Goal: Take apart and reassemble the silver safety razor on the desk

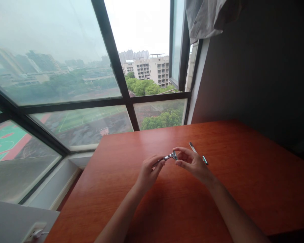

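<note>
Both my hands are raised just above a reddish-brown wooden table (243, 189). My left hand (149, 172) pinches the handle end of a small silver razor (169, 157). My right hand (191, 162) has its thumb and fingers closed on the razor's head end. The razor spans the gap between the two hands. A slim silver pen-like piece (197, 152) with a green tip lies on the table just behind my right hand, partly hidden by it.
A large window with dark frames (111, 50) rises behind the table's far edge. A dark wall (255, 67) stands at the right. Grey cloth (205, 17) hangs at the top. A white wall socket with a plug (35, 233) sits bottom left.
</note>
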The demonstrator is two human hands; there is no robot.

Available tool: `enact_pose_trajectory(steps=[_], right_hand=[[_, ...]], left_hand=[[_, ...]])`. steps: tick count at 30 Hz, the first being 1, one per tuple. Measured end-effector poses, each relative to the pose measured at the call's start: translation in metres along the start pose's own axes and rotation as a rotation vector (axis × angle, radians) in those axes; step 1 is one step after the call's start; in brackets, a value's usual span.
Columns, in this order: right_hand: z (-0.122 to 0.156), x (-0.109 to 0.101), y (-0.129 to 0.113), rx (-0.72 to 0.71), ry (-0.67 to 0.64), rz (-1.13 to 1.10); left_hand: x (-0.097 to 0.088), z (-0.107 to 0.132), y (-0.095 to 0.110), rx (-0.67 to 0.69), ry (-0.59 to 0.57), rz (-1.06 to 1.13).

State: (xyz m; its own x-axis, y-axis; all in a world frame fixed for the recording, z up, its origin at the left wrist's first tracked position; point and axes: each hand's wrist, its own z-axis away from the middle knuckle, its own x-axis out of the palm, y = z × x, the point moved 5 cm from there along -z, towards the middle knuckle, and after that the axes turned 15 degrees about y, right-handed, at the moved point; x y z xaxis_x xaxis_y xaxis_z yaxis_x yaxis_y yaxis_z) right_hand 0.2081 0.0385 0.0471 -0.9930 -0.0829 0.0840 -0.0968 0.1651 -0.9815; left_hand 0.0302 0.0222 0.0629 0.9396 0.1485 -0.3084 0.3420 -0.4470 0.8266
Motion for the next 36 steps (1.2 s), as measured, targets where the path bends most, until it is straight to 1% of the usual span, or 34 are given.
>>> enact_pose_trajectory(steps=[4, 6, 8, 10, 12, 14, 16, 17, 20, 22, 24, 26, 29, 31, 33, 34, 36], right_hand=[[-0.001, -0.001, 0.001, 0.007, 0.014, 0.037], [-0.002, -0.002, 0.003, 0.004, 0.038, 0.048], [-0.005, -0.005, 0.005, -0.008, 0.099, 0.050], [-0.008, -0.010, 0.009, -0.022, 0.204, 0.051], [-0.010, -0.012, 0.013, -0.022, 0.281, 0.068], [-0.010, -0.010, 0.017, -0.016, 0.291, 0.105], [-0.009, -0.003, 0.019, -0.028, 0.250, 0.168], [-0.008, 0.001, 0.019, -0.047, 0.227, 0.202], [-0.005, 0.011, 0.018, -0.124, 0.163, 0.271], [-0.004, 0.015, 0.017, -0.152, 0.122, 0.290], [-0.003, 0.017, 0.017, -0.166, 0.108, 0.294], [-0.004, 0.017, 0.018, -0.155, 0.117, 0.276], [-0.006, 0.012, 0.021, -0.066, 0.139, 0.216], [-0.010, 0.001, 0.023, -0.026, 0.197, 0.209], [-0.014, -0.015, 0.023, -0.045, 0.303, 0.276], [-0.016, -0.024, 0.022, -0.070, 0.368, 0.339], [-0.020, -0.040, 0.021, -0.144, 0.458, 0.554]], left_hand=[[0.004, 0.002, -0.005, -0.083, -0.030, 0.049], [0.004, 0.002, -0.008, -0.148, -0.016, 0.113], [0.004, 0.001, -0.013, -0.264, 0.023, 0.231], [0.005, 0.001, -0.020, -0.412, 0.064, 0.363], [0.007, 0.002, -0.024, -0.543, 0.106, 0.507], [0.011, 0.005, -0.027, -0.660, 0.132, 0.654], [0.019, 0.009, -0.028, -0.732, 0.092, 0.742], [0.023, 0.011, -0.028, -0.745, 0.074, 0.757], [0.034, 0.017, -0.029, -0.725, 0.016, 0.728], [0.040, 0.021, -0.030, -0.686, -0.027, 0.675], [0.045, 0.023, -0.029, -0.649, -0.072, 0.608], [0.047, 0.025, -0.028, -0.614, -0.099, 0.553], [0.047, 0.025, -0.024, -0.478, -0.131, 0.419], [0.044, 0.025, -0.023, -0.397, -0.111, 0.295], [0.041, 0.025, -0.024, -0.366, -0.069, 0.189], [0.039, 0.024, -0.025, -0.361, -0.051, 0.154], [0.037, 0.024, -0.027, -0.353, -0.038, 0.116]])
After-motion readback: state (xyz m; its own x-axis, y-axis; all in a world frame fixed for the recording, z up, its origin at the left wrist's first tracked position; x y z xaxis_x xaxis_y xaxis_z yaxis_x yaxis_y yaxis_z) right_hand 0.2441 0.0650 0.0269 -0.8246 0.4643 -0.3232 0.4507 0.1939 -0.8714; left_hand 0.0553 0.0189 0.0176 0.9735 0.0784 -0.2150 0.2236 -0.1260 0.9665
